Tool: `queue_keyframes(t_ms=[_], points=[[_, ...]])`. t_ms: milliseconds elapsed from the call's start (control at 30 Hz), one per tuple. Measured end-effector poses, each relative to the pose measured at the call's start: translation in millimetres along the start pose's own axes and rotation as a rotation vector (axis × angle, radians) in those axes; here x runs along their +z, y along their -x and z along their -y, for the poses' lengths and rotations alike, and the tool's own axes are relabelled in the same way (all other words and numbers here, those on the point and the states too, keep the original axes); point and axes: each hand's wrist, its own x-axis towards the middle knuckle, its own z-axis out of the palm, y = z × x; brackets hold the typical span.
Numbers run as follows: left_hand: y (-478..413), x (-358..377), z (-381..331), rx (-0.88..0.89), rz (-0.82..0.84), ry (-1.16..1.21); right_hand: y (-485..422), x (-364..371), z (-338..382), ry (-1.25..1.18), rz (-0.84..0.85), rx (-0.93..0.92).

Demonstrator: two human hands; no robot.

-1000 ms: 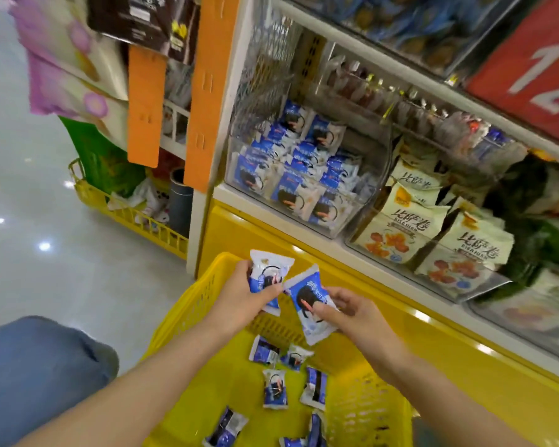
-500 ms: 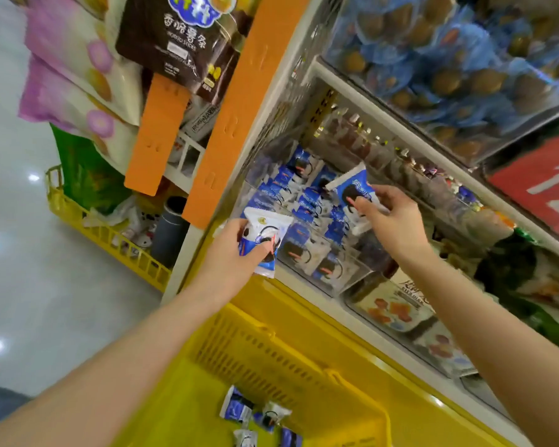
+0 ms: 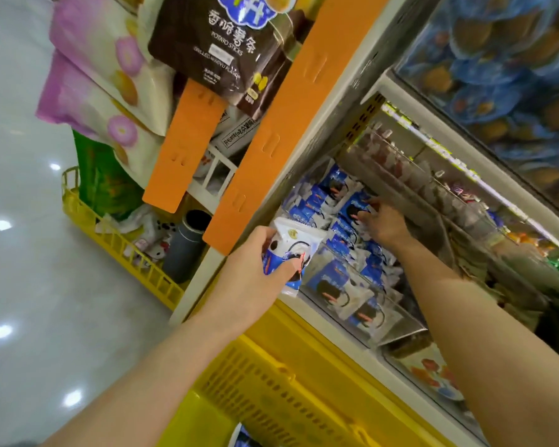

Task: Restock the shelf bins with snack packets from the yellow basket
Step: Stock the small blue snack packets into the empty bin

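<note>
The clear bin [image 3: 397, 327] on the shelf, already crowded with blue-and-white snack packets, is the landmark, and the step in hand looks like the placing itself: two packets are being delivered into it. The yellow basket [image 3: 271, 395] sits below the bin's front edge, only its near rim showing. The right hand [image 3: 383, 225] reaches deep toward the back of the bin, fingers curled down on a blue packet [image 3: 357, 206] lying among the stock; whether they pinch it or have just let go I cannot tell. The left hand [image 3: 259, 262] hovers at the bin's front left corner, thumb and fingers pinching a white packet [image 3: 296, 250] that juts past the fingertips toward the bin. Next, I judge, the right hand withdraws and the left drops its packet over the front wall.
</note>
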Motion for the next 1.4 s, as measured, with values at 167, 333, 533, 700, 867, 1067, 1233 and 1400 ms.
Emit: queue_keyframes(t_ms=[167,333,533,700,867,1067,1233,1400], points=[[-5,0,-1,-0.009,0.011,0.061,-12,8,-10,0.041,-0.062,0.005],[-8,4,-3,-0.031,0.003,0.129,-9,6,-9,0.104,-0.102,0.011],[-4,8,-8,-0.143,0.077,0.304,55,-14,33,-0.129,-0.222,-0.196],[7,12,-16,-0.187,0.137,0.410,141,-14,51,-0.389,0.142,-0.151],[20,18,-22,-0.162,0.257,0.198,173,-24,45,-0.221,0.197,-0.219],[20,22,-27,-0.053,0.122,0.218,182,-50,32,-0.203,0.210,-0.190],[20,30,-34,0.156,0.081,0.073,197,-57,26,-0.091,0.068,-0.325],[25,41,-39,0.260,0.147,-0.038,200,-65,29,-0.098,0.169,-0.394]])
